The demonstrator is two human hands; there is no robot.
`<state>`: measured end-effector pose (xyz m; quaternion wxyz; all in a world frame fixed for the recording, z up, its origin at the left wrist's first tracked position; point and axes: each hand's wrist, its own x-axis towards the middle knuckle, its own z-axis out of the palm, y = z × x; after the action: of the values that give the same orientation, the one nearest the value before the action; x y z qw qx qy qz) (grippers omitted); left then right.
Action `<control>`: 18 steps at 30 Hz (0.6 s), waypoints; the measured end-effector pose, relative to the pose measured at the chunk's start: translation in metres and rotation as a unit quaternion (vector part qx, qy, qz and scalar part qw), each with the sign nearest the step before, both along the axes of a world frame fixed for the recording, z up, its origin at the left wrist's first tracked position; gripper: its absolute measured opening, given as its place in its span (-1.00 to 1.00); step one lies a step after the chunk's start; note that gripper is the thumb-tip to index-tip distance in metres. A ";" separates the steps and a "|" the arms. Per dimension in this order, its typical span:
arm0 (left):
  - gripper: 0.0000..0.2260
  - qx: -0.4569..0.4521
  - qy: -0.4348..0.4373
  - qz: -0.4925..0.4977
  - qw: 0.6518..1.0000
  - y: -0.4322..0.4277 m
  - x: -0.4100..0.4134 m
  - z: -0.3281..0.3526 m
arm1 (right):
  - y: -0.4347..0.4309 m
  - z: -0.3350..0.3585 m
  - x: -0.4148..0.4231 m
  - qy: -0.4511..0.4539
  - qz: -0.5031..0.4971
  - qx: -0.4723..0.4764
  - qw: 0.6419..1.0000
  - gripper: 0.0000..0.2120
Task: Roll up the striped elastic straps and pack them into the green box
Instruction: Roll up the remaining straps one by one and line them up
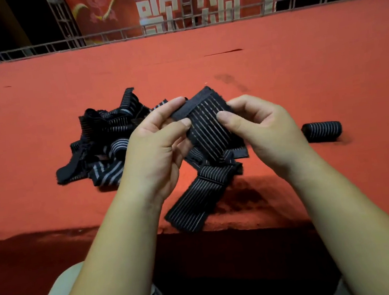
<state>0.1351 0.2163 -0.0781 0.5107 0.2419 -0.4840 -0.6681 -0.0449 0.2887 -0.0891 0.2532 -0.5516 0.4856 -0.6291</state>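
Pinched a black elastic strap with thin pale stripes [208,128] at its upper end, left hand [155,152] on one edge, right hand [262,126] on the other, thumbs on top, fingers curled behind. Held it above the red felt-covered table [201,55] near the front edge, loose tail trailing onto the felt and over that edge. Had a tangled heap of like black striped straps [104,138] left of the middle, and one tightly rolled striped strap [322,131] well apart toward the right edge.
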 end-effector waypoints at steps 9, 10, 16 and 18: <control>-0.70 -0.111 -0.243 -0.009 0.964 -0.002 -0.008 -0.031 | 0.023 0.028 -0.025 -0.028 -0.132 -0.017 0.991 -0.93; -0.66 -0.138 -0.291 -0.012 0.947 -0.003 -0.010 -0.037 | 0.026 0.029 -0.028 -0.042 -0.133 -0.015 0.990 -0.93; -0.41 -0.192 -0.371 -0.205 0.885 0.012 -0.027 -0.051 | 0.028 0.017 -0.049 -0.058 -0.160 0.022 0.985 -0.93; -0.49 -0.135 -0.330 -0.252 0.900 0.022 -0.037 -0.050 | 0.026 0.004 -0.059 -0.065 -0.179 0.041 0.981 -0.91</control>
<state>0.0981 0.2386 -0.1285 0.1643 0.2471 -0.7552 -0.5845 -0.1037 0.3145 -0.0853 0.1902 -0.4029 0.5842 -0.6784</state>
